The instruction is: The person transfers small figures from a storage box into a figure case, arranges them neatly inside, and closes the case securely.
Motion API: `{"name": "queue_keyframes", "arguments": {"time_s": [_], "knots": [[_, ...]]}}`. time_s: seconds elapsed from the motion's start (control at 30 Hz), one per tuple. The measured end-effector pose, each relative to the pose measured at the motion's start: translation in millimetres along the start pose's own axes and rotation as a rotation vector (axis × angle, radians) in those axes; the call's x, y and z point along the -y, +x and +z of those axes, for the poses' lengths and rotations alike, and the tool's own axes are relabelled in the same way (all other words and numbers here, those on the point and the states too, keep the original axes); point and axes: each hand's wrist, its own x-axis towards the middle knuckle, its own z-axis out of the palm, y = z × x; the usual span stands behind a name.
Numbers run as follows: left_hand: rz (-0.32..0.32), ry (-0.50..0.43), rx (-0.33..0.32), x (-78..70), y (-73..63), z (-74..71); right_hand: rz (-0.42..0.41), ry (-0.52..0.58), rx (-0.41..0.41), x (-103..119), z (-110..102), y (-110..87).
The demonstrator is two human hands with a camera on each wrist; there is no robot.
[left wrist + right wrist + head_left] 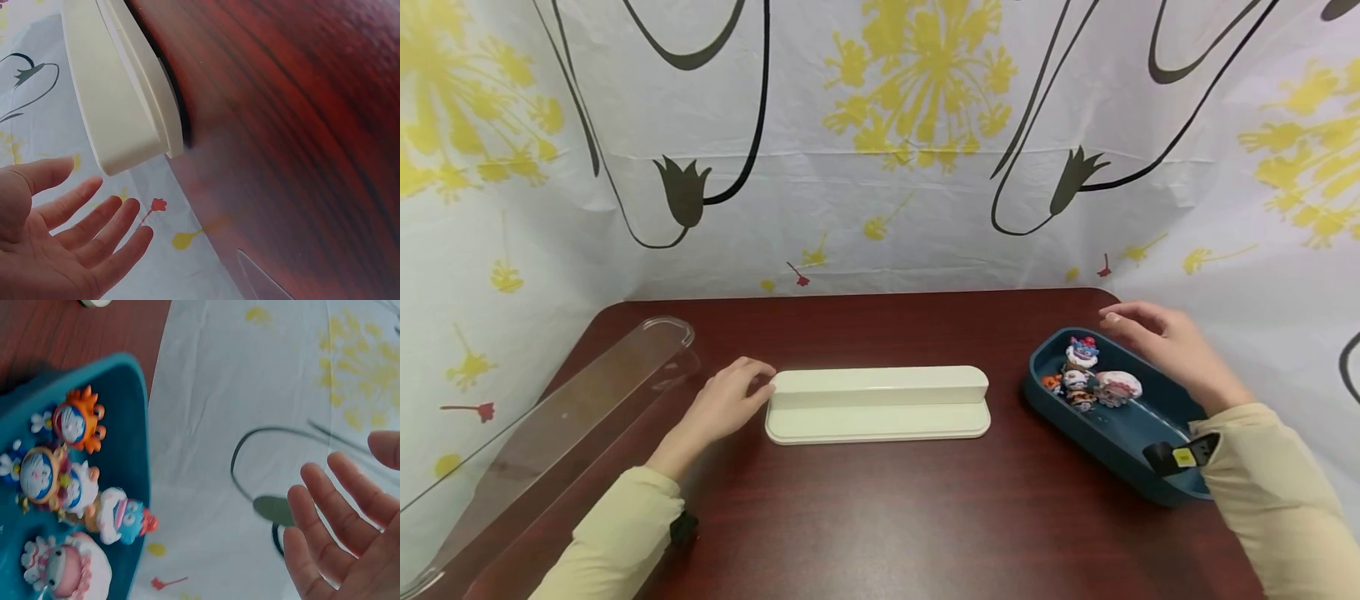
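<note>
A cream-coloured stepped base (880,423) with a raised back ledge lies mid-table. My left hand (728,400) is at its left end, fingers loosely bent; in the left wrist view that hand (81,237) shows spread fingers beside the base (115,94), gripping nothing. Over the far right rim of a blue tray (1101,454) hovers my right hand (1172,346), also holding nothing. Several small figurines lie together in the tray, among them a pink-and-white one (65,569), an orange-topped one (78,422) and a blue one with a red top (128,519).
A long clear plastic cover (572,417) lies along the table's left side. The dark red wooden table (880,517) meets a white patterned cloth (880,225) hanging at the back and sides.
</note>
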Motion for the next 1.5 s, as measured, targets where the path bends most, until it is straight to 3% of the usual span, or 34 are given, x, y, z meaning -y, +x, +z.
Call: {"name": "queue_keyframes", "arguments": {"time_s": [0.3, 0.57, 0.87, 1.5], "knots": [[-0.001, 0.012, 0.012, 4.0, 0.6, 1.8, 0.023, 0.192, 0.091, -42.6, -13.0, 3.2], [-0.011, 0.025, 0.011, 8.2, 2.8, 4.5, 0.096, 0.037, 0.152, -78.3, -16.5, 1.4], [-0.025, 0.028, 0.026, 9.8, 4.2, 5.3, 0.161, 0.027, 0.188, -93.0, -12.6, 1.7], [-0.064, 0.021, 0.052, 8.1, 5.6, 4.1, 0.213, -0.018, 0.304, -110.0, -8.4, 0.1]]}}
